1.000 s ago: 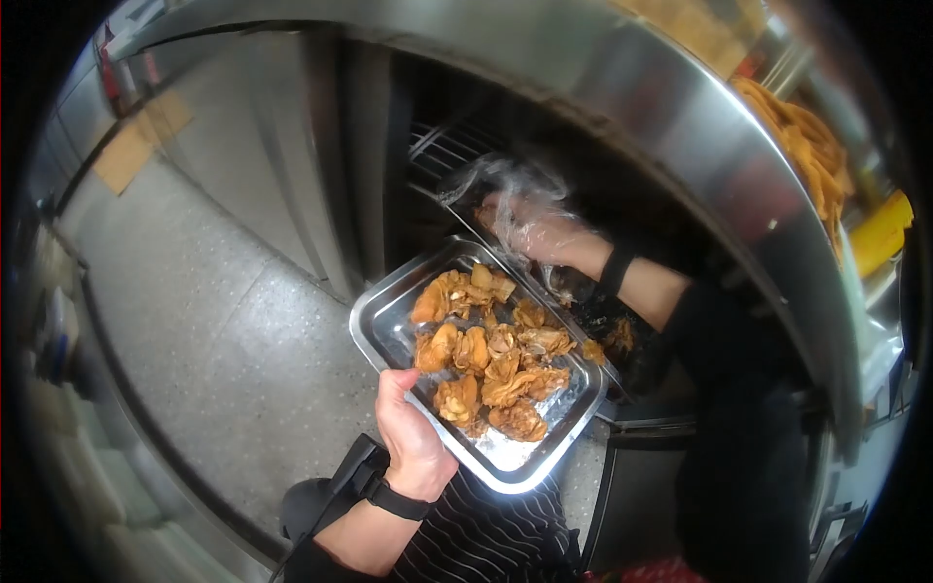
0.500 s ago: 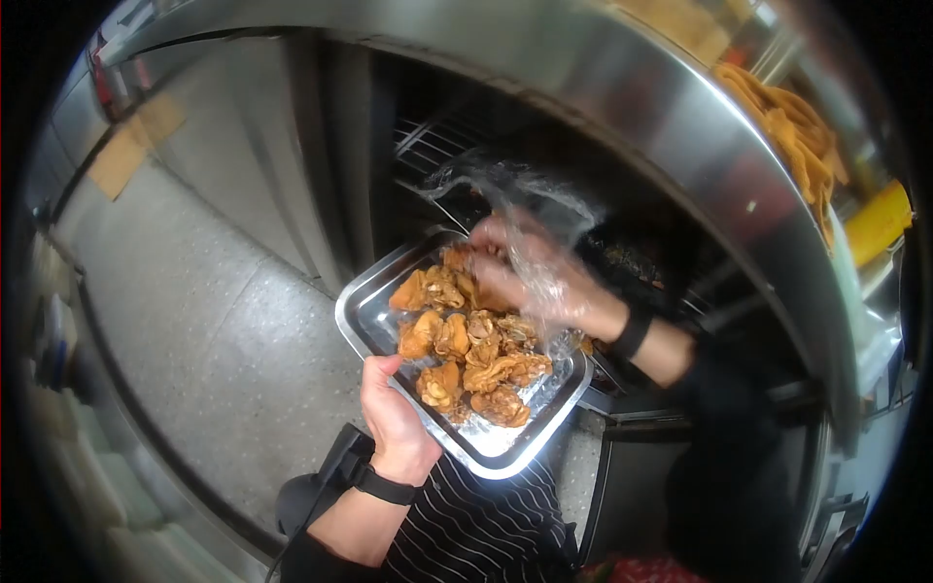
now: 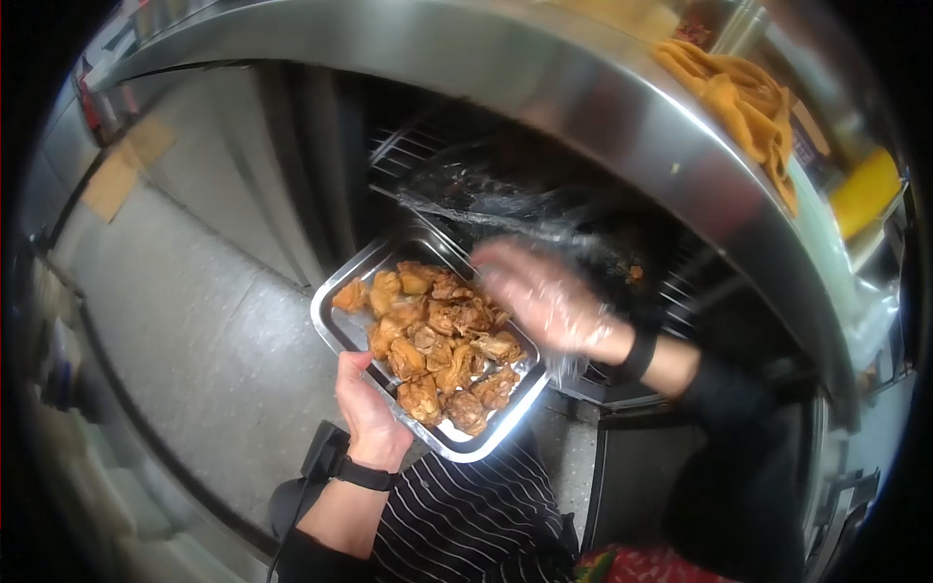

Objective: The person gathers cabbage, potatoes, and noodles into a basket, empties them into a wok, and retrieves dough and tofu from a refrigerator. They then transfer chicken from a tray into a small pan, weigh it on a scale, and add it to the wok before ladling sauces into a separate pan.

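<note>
A rectangular metal tray (image 3: 466, 453) lies tilted in my left hand (image 3: 374, 413), which grips its near left edge with the thumb over the rim. Several brown, cooked-looking meat pieces (image 3: 437, 340), perhaps chicken, are heaped on it. My right hand (image 3: 544, 296), in a clear plastic glove, hovers by the tray's far right side. Its fingers are stretched out and blurred, with nothing visible in them. Just beyond, crumpled clear plastic film (image 3: 486, 199) lies at the opening of a dark compartment under the counter.
A wire rack (image 3: 398, 151) shows inside the dark compartment. Above it curves the steel counter edge (image 3: 583, 68), with an orange cloth (image 3: 729, 92) and a yellow object (image 3: 865, 194) on top. Brown cardboard (image 3: 112, 185) lies on the grey floor at left.
My right hand has drawn back from over the meat toward the right, its fingers straightening. More pieces show at the tray's far left end. The plastic film has sunk lower.
</note>
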{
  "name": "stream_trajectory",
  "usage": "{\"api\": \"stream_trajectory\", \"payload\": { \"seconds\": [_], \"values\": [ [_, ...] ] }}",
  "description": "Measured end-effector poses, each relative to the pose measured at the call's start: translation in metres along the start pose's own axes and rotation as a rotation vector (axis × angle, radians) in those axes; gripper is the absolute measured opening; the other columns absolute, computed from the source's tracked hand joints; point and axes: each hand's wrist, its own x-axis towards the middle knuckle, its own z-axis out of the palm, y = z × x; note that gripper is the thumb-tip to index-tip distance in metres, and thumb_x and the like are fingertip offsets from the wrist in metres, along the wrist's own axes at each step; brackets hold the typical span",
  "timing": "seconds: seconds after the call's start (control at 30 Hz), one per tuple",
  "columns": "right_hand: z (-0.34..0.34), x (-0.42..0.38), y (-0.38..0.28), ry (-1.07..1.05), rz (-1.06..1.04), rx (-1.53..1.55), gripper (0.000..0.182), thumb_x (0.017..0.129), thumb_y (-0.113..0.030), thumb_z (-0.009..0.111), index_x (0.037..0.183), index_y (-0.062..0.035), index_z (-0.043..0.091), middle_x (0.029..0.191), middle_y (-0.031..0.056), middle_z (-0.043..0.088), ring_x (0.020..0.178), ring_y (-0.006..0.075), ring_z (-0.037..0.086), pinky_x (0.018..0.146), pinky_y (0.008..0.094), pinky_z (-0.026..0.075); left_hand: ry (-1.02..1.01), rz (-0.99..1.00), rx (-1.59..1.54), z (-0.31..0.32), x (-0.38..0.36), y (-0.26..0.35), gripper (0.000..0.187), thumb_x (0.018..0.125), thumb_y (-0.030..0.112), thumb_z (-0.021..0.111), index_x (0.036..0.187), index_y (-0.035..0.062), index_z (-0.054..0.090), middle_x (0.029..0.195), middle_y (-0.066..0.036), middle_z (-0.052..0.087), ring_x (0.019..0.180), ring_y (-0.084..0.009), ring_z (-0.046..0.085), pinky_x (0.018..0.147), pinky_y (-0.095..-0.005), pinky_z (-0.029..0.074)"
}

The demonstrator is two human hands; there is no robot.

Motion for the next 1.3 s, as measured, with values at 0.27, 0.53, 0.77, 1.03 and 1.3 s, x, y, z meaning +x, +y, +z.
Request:
{"api": "stream_trajectory", "payload": {
  "seconds": [0.27,0.53,0.77,1.03,1.3],
  "values": [
    [-0.078,-0.023,0.074,-0.529,0.085,-0.009,0.028,0.089,-0.022,0.058,0.107,-0.0018,0.066,0.114,0.0134,0.066,0.109,0.0274,0.062,0.094,0.0361,0.048,0.026,-0.064,0.022,0.005,-0.002,-0.001,0.046,0.082,0.029,0.050,0.118,0.0017,0.053,0.114,-0.013,0.060,0.106,-0.0285,0.058,0.096,-0.0399,0.045],
    [-0.114,-0.061,0.231,-0.198,0.549,-0.852,0.036,0.094,-0.033,0.056,0.098,-0.0002,0.068,0.091,0.0170,0.069,0.087,0.0235,0.067,0.084,0.0369,0.050,0.046,-0.042,0.035,-0.003,0.003,-0.003,0.041,0.083,0.027,0.049,0.115,0.0026,0.053,0.112,-0.012,0.060,0.105,-0.0270,0.058,0.095,-0.0391,0.046],
    [-0.112,-0.016,0.228,0.042,0.608,-0.572,0.037,0.094,-0.035,0.056,0.101,-0.0005,0.067,0.096,0.0174,0.068,0.091,0.0249,0.065,0.087,0.0376,0.049,0.021,-0.020,0.010,-0.001,0.005,-0.005,0.044,0.083,0.028,0.049,0.118,0.0015,0.052,0.114,-0.013,0.059,0.106,-0.0281,0.058,0.096,-0.0405,0.046],
    [-0.120,-0.013,0.235,0.080,0.630,-0.553,0.040,0.094,-0.037,0.056,0.105,-0.0009,0.066,0.101,0.0178,0.067,0.096,0.0266,0.064,0.089,0.0383,0.048,0.038,-0.053,-0.005,0.005,0.000,0.001,0.047,0.083,0.028,0.048,0.122,0.0008,0.051,0.117,-0.015,0.059,0.108,-0.0297,0.058,0.098,-0.0420,0.045],
    [-0.113,-0.001,0.238,0.123,0.612,-0.538,0.043,0.093,-0.040,0.056,0.109,-0.0012,0.064,0.106,0.0182,0.065,0.100,0.0282,0.062,0.092,0.0390,0.046,0.033,-0.077,-0.029,0.003,0.000,-0.003,0.047,0.083,0.027,0.048,0.121,-0.0007,0.052,0.118,-0.015,0.060,0.110,-0.0296,0.059,0.098,-0.0414,0.046]
  ]
}}
